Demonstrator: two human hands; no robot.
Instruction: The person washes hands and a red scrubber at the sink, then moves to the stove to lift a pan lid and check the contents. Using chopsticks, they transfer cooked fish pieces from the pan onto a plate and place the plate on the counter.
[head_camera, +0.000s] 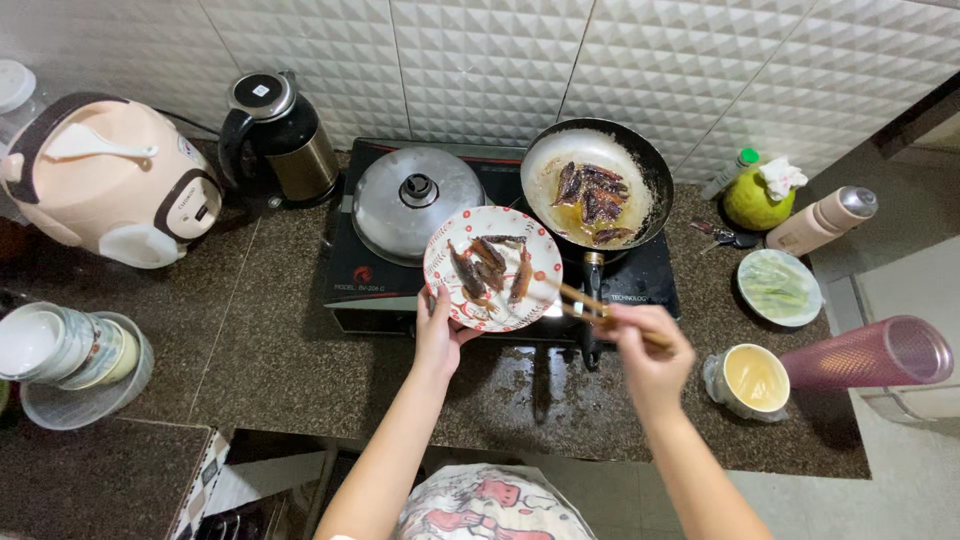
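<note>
The left hand (437, 335) grips the near rim of a round patterned plate (540, 252), thumb on top and fingers under it, holding it level above the front edge of the stove (350, 285). Several browned fried fish (487, 262) lie on the plate. The right hand (650, 350), just to the right of the plate, is closed around a pair of wooden chopsticks (575, 300), whose tips reach left to the plate's edge, close to the fish. Beyond the right hand sits a frying pan (655, 165) with more fish in oil. Beyond the left hand rests a metal lid (385, 195). A cup (752, 380) stands right of the right hand.
</note>
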